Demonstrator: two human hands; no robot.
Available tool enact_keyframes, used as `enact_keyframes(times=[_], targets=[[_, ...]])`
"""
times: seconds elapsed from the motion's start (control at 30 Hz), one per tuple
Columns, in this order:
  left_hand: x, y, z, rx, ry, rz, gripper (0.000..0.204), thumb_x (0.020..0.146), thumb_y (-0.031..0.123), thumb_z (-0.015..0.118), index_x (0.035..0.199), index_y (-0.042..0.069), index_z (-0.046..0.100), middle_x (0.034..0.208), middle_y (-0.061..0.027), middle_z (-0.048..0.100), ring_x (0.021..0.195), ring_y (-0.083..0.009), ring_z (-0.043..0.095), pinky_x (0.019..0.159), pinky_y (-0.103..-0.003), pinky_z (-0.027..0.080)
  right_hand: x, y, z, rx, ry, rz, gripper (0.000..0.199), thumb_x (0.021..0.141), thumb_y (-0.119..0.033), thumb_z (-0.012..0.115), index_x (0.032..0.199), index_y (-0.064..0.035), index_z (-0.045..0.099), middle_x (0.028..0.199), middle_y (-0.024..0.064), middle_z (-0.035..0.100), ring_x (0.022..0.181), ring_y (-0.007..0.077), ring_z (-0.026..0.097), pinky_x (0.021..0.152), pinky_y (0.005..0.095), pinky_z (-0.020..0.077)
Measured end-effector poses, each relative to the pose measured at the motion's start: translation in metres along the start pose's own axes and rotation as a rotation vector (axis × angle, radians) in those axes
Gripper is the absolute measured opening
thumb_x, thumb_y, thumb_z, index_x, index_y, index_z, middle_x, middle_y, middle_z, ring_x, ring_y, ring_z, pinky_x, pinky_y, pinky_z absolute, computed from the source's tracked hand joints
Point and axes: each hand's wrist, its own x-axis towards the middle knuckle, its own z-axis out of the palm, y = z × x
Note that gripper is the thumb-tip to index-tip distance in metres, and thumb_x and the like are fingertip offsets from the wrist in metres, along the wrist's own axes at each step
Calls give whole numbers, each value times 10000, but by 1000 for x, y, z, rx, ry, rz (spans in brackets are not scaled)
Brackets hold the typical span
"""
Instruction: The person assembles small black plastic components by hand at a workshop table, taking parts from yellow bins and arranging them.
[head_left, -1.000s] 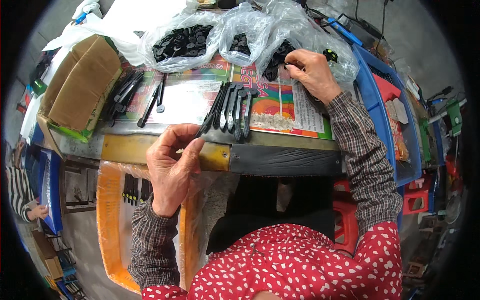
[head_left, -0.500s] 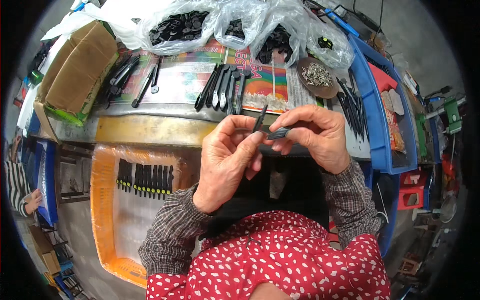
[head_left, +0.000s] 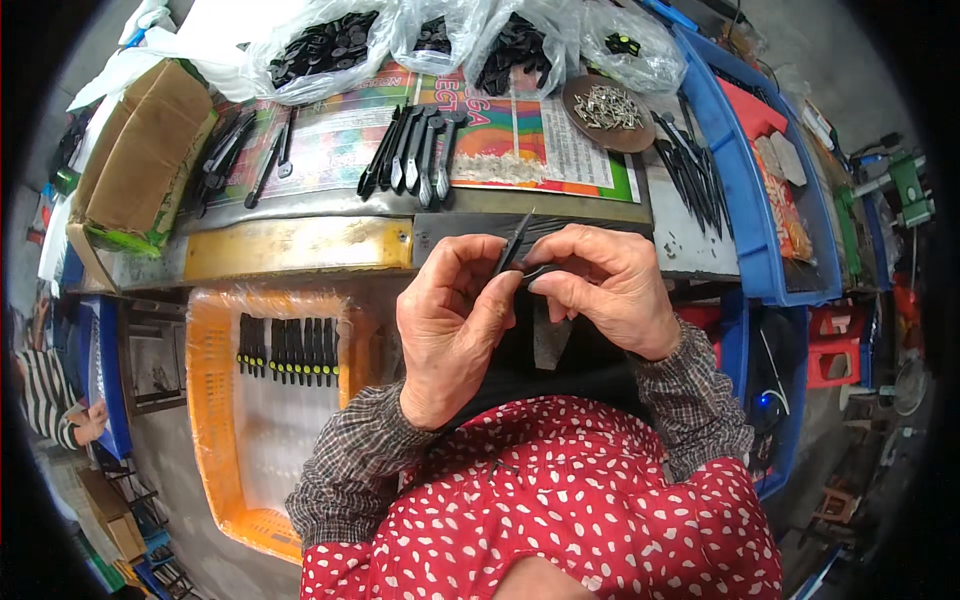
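In the head view, the left hand (head_left: 445,335) has its thumb and forefinger pinching a narrow black strip (head_left: 514,246), whose pointed end sticks up and away beyond the fingertips. The right hand (head_left: 612,292) is just beside it, thumb and forefinger pressed together around a small dark piece (head_left: 541,269), mostly hidden by the fingers; whether it touches the strip I cannot tell.

Beyond the left fingers, a row of black handles (head_left: 410,152) lies side by side on the table (head_left: 695,260). Past the right fingertips sits a brown dish (head_left: 632,139) of small metal pins (head_left: 606,106), and farther to the right of those fingers is a bunch of thin black strips (head_left: 693,178), near a blue crate (head_left: 768,240). Well to the left of the left fingers and lower, an orange basket (head_left: 208,420) holds black pieces with yellow dots (head_left: 312,345).
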Motion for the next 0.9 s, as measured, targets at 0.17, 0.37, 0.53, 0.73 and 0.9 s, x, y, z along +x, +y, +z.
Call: enact_keyframes(times=[0.17, 0.37, 0.53, 0.73, 0.9], targets=[[-5, -1, -4, 81, -32, -44, 178, 927, 25, 644, 1091, -24, 596, 860, -3, 625, 688, -14, 528, 582, -168, 441, -11, 7, -6, -96, -3, -57, 152, 868, 25, 671, 1014, 60, 648, 920, 69, 646, 635, 70, 609, 541, 204, 503], [-10, -2, -10, -98, -67, -156, 144, 955, 78, 625, 1071, -2, 594, 850, -11, 652, 666, -11, 518, 567, -161, 422, -26, 3, -10, -152, 84, -145, 146, 864, 26, 669, 1007, 49, 644, 936, 72, 653, 634, 80, 624, 542, 203, 506], [-15, -3, -13, -65, -101, -191, 157, 944, 65, 637, 1076, -5, 590, 807, -27, 670, 639, -17, 537, 543, -161, 428, -30, -1, -11, -189, 108, -181, 152, 861, 24, 677, 1008, 40, 649, 935, 73, 656, 631, 80, 626, 540, 207, 506], [-21, -3, -12, 54, -70, -206, 136, 928, 44, 650, 1052, -9, 629, 790, -13, 660, 668, -17, 552, 564, -164, 429, -32, 0, -8, -197, 128, -194, 174, 848, 26, 689, 1019, 33, 652, 927, 72, 655, 632, 79, 626, 542, 205, 503], [-23, -6, -13, 132, -32, -162, 106, 916, 31, 655, 1010, -17, 656, 777, 16, 640, 678, -8, 532, 592, -168, 428, -32, 0, -7, -209, 133, -195, 180, 845, 25, 693, 1021, 31, 654, 926, 70, 653, 632, 79, 623, 548, 203, 500]])
